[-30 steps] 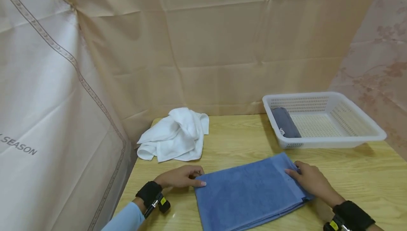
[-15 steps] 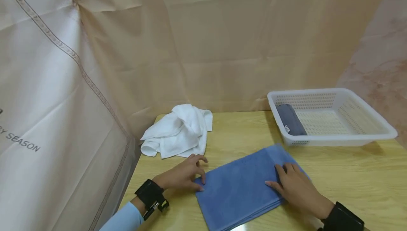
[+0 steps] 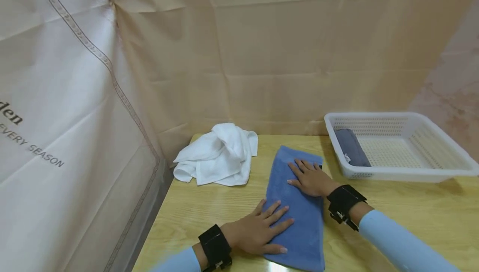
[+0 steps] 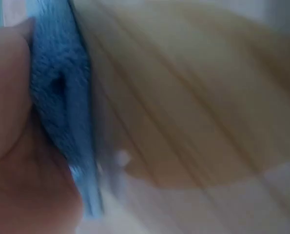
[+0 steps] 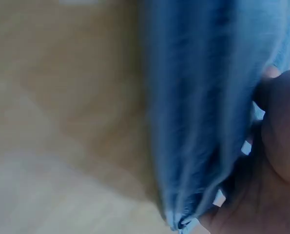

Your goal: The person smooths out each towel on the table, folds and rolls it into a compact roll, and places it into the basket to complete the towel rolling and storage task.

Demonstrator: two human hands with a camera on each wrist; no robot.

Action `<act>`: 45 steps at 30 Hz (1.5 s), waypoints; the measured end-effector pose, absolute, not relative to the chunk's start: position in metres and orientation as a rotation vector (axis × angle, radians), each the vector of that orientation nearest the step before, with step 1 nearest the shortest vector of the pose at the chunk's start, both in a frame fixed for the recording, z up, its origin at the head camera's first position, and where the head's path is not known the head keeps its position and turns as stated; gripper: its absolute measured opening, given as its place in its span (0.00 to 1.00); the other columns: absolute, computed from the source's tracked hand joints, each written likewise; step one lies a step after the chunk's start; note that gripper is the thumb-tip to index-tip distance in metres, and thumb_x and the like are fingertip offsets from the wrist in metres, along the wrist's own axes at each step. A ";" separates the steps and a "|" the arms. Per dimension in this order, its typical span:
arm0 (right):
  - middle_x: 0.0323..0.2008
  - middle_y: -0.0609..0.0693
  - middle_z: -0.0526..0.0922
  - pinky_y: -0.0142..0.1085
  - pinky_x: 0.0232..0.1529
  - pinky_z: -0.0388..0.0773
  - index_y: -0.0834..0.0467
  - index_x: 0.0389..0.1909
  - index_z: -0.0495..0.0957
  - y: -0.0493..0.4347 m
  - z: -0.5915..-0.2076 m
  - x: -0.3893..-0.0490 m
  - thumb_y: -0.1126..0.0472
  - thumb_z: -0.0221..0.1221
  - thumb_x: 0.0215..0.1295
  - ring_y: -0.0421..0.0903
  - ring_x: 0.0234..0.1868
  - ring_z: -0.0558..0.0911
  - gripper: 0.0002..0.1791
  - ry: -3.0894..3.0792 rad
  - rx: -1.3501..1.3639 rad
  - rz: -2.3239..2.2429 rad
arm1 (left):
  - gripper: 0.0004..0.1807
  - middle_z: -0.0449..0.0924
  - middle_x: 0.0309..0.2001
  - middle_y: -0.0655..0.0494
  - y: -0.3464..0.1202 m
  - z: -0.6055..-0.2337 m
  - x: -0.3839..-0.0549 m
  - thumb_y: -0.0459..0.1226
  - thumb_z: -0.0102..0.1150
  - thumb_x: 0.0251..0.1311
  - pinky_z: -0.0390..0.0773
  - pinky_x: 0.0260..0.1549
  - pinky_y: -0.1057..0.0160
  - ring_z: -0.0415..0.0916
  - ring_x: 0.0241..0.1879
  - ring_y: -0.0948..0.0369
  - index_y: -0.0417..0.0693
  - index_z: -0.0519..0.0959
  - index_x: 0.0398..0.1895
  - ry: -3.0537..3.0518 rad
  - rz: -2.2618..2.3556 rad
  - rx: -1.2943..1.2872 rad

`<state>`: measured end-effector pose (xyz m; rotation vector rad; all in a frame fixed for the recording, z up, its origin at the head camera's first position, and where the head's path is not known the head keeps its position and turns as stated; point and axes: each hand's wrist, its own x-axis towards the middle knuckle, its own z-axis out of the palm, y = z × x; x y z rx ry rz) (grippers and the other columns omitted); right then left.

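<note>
A blue towel [image 3: 295, 218], folded into a long strip, lies on the wooden table with its long side running away from me. My left hand [image 3: 258, 228] rests spread on its near left part, fingers straight. Farther up, my right hand [image 3: 310, 178] lies with fingers spread on the towel's far right part. In the left wrist view, the blue towel [image 4: 62, 87] shows its folded edge beside the thumb. Stacked layers of the blue towel [image 5: 193, 112] show in the right wrist view, with the right hand [image 5: 276, 161] against them.
A crumpled white towel [image 3: 224, 155] lies at the back left of the table [image 3: 198, 205]. At the back right stands a white plastic basket [image 3: 404, 174], with a rolled grey towel [image 3: 351, 147] at its left side. Cloth curtains hang behind and to the left.
The blue towel has been folded narrower and turned lengthwise away from me. Both hands have gone from its edges to lying spread on top of it.
</note>
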<state>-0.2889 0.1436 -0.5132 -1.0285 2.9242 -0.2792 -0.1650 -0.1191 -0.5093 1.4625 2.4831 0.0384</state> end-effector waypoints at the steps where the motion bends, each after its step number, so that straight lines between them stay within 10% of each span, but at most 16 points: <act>1: 0.74 0.72 0.59 0.72 0.66 0.55 0.65 0.77 0.60 0.141 -0.512 -0.292 0.39 0.45 0.81 0.73 0.74 0.58 0.39 2.912 -1.026 -0.259 | 0.41 0.26 0.83 0.50 -0.113 -0.510 -0.162 0.65 0.25 0.77 0.37 0.76 0.41 0.23 0.81 0.49 0.61 0.34 0.84 2.503 -0.008 1.457; 14: 0.67 0.71 0.72 0.67 0.60 0.69 0.64 0.70 0.71 0.117 -0.501 -0.294 0.54 0.63 0.73 0.71 0.65 0.72 0.30 3.099 -1.226 -0.273 | 0.43 0.27 0.83 0.45 -0.092 -0.509 -0.166 0.68 0.24 0.74 0.39 0.77 0.48 0.24 0.80 0.47 0.62 0.34 0.84 2.556 0.042 1.306; 18: 0.53 0.62 0.80 0.54 0.49 0.80 0.62 0.56 0.79 0.132 -0.497 -0.260 0.63 0.73 0.61 0.60 0.51 0.81 0.24 3.070 -1.481 -0.408 | 0.44 0.43 0.82 0.45 -0.102 -0.500 -0.167 0.68 0.40 0.72 0.48 0.76 0.52 0.39 0.81 0.47 0.56 0.53 0.83 2.559 0.081 1.444; 23: 0.39 0.41 0.70 0.31 0.33 0.75 0.48 0.43 0.78 0.165 -0.496 -0.192 0.55 0.73 0.62 0.35 0.36 0.71 0.14 2.827 -1.651 -0.642 | 0.30 0.71 0.62 0.58 -0.115 -0.487 -0.163 0.65 0.63 0.60 0.65 0.60 0.70 0.65 0.61 0.64 0.58 0.78 0.57 2.549 0.129 1.689; 28: 0.45 0.36 0.68 0.28 0.34 0.74 0.43 0.48 0.77 0.193 -0.502 -0.142 0.44 0.66 0.69 0.30 0.41 0.69 0.13 2.642 -1.660 -0.653 | 0.22 0.72 0.49 0.64 -0.124 -0.482 -0.159 0.63 0.66 0.60 0.66 0.48 0.73 0.65 0.48 0.68 0.62 0.82 0.48 2.518 0.045 1.811; 38: 0.46 0.40 0.76 0.27 0.41 0.76 0.53 0.49 0.82 0.200 -0.515 -0.131 0.62 0.74 0.57 0.36 0.46 0.76 0.19 2.800 -1.841 -0.497 | 0.09 0.76 0.39 0.68 -0.127 -0.482 -0.151 0.48 0.69 0.66 0.65 0.39 0.80 0.67 0.40 0.74 0.57 0.84 0.44 2.524 0.119 1.773; 45: 0.47 0.39 0.82 0.34 0.42 0.82 0.51 0.52 0.80 0.206 -0.514 -0.130 0.64 0.66 0.68 0.37 0.47 0.82 0.14 2.746 -1.369 -0.945 | 0.11 0.79 0.39 0.65 -0.128 -0.483 -0.151 0.34 0.63 0.65 0.70 0.37 0.82 0.71 0.36 0.77 0.51 0.81 0.50 2.529 0.359 1.558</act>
